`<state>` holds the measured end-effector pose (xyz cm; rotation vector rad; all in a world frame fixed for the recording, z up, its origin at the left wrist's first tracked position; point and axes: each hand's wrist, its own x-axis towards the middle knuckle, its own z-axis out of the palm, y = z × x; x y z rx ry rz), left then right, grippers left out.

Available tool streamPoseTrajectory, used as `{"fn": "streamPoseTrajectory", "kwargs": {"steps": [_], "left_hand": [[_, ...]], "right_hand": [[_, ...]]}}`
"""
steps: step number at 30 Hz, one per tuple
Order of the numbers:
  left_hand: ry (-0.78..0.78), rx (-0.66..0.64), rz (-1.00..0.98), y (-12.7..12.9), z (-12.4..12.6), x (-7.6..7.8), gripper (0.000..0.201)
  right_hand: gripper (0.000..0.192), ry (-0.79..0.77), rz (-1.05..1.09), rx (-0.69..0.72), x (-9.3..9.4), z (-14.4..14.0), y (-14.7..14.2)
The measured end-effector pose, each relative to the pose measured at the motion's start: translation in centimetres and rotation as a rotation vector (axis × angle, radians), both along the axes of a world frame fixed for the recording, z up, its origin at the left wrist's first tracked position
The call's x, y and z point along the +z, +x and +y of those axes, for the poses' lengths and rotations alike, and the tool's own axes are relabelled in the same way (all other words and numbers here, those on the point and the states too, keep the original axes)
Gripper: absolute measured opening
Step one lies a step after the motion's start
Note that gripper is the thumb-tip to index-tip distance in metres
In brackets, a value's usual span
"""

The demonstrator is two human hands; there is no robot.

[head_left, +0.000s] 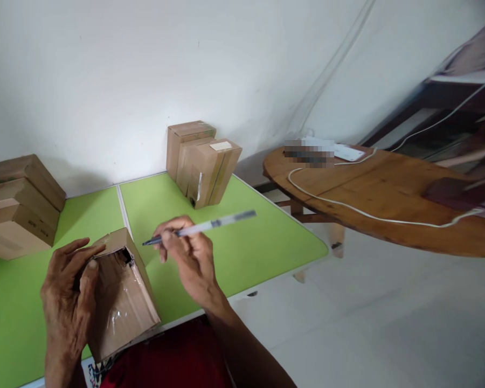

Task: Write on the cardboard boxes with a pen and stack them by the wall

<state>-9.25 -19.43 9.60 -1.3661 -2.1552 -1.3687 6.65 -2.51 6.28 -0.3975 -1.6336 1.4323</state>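
A cardboard box (121, 302) stands tilted at the front edge of the green table, its shiny taped side toward me. One of its top corners has a dark torn hole. My left hand (70, 291) grips the box at its upper left, fingers over the top and thumb on the taped side. In my right hand (189, 258) is a pen (202, 226) with a clear barrel, pinched between thumb and fingers. Its dark tip points left, a short way from the box's top right edge and apart from it.
Several cardboard boxes (210, 167) stand at the green table's (250, 237) back edge by the wall. More cartons (20, 215) sit at the left. To the right is an oval wooden table (388, 188) with a white cable (347, 206) across it.
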Motion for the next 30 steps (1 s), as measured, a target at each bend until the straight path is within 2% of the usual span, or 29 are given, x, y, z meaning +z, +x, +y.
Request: {"fn": "streamPoseTrajectory", "kwargs": {"steps": [2, 5, 7, 10, 13, 18, 21, 24, 28, 30], "left_hand": [[-0.008, 0.012, -0.004, -0.1, 0.0, 0.0, 0.032], [-0.015, 0.029, 0.012, -0.4, -0.1, -0.2, 0.035], [-0.006, 0.027, 0.059, -0.8, -0.2, -0.5, 0.035], [0.0, 0.007, 0.094, -1.4, -0.2, -1.0, 0.032], [0.002, 0.007, 0.078, -1.6, -0.1, -1.2, 0.033], [0.005, 0.011, 0.08, -1.6, 0.0, -1.1, 0.034], [0.011, -0.008, 0.081, -1.6, -0.1, -1.1, 0.032], [0.017, 0.0, 0.086, -1.7, -0.1, -1.2, 0.034], [0.02, 0.008, 0.07, -1.9, 0.0, -1.2, 0.038], [0.018, 0.006, 0.074, -2.0, 0.1, -1.3, 0.039]], "right_hand": [[0.032, 0.054, -0.284, -0.071, -0.9, 1.8, -1.4], [0.015, 0.212, -0.907, -0.095, -3.1, 3.8, -3.5], [0.013, 0.234, -1.096, -0.096, -4.8, 4.1, -4.5], [0.021, 0.226, -1.214, -0.117, -6.9, 3.7, -5.5], [0.023, 0.215, -1.282, -0.143, -7.9, 3.2, -6.0], [0.02, 0.195, -1.292, -0.203, -7.8, 3.2, -4.9], [0.037, 0.178, -1.273, -0.321, -7.9, 3.6, -2.4], [0.059, 0.092, -1.281, -0.425, -8.5, 4.7, 0.1], [0.074, -0.058, -1.201, -0.418, -9.6, 6.9, 1.5], [0.07, -0.131, -1.113, -0.389, -10.1, 7.8, 1.6]]}}
